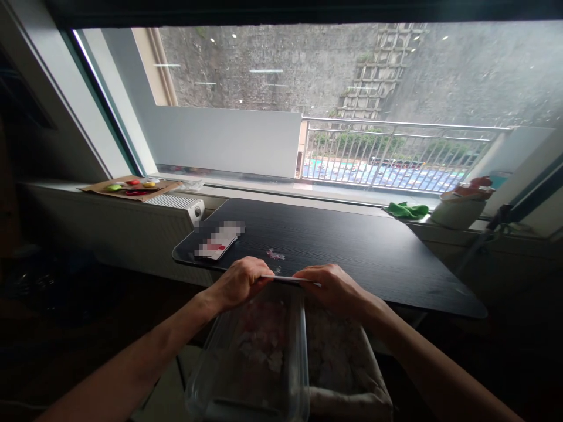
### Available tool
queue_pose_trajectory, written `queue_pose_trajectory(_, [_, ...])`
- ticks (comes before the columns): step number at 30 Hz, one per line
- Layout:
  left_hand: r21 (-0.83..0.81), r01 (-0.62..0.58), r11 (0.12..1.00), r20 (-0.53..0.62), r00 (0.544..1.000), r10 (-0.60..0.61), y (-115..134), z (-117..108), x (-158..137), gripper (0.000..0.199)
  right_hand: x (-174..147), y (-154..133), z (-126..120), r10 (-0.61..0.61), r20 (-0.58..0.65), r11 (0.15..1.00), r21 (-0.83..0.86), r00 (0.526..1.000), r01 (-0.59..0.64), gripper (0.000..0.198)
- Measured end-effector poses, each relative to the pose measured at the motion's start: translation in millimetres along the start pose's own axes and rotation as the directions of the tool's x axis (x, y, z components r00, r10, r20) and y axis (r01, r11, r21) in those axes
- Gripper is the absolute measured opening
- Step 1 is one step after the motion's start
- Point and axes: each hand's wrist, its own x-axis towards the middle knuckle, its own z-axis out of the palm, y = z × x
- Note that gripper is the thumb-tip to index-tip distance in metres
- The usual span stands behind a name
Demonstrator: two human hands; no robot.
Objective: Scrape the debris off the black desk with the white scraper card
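My left hand and my right hand are closed on the two ends of a thin white sheet, which looks like paper and is seen almost edge-on. They hold it level just off the table's near edge. Below them is a clear plastic bin with pale and pinkish scraps in it. Against its right side stands a lined bin with dim contents I cannot make out. A few pink and white scraps lie on the black table beyond my hands.
A blurred-out flat box or booklet lies at the table's left end. On the sill are a brown board with colourful items, a green cloth and a pale bag. A radiator stands left, under the window.
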Motion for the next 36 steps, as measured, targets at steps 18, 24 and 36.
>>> queue_pose_trajectory(18, [0.057, 0.015, 0.998, -0.049, 0.999, -0.012, -6.3, 1.7, 3.7, 0.036, 5.7, 12.0, 16.6, -0.032, -0.154, 0.999, -0.045, 0.988, 0.025, 0.027])
queue_pose_trajectory(24, [0.045, 0.044, 0.998, -0.015, 0.999, -0.043, -6.1, 1.6, 2.5, 0.039, 12.2, 6.7, 0.9, 0.095, -0.051, 0.995, 0.002, 0.994, -0.095, 0.027])
queue_pose_trajectory(36, [0.072, 0.080, 0.994, -0.019, 0.997, -0.079, -8.8, 0.9, -0.8, 0.043, 35.8, -5.8, -3.7, 0.271, 0.137, 0.961, -0.086, 0.953, -0.261, 0.025])
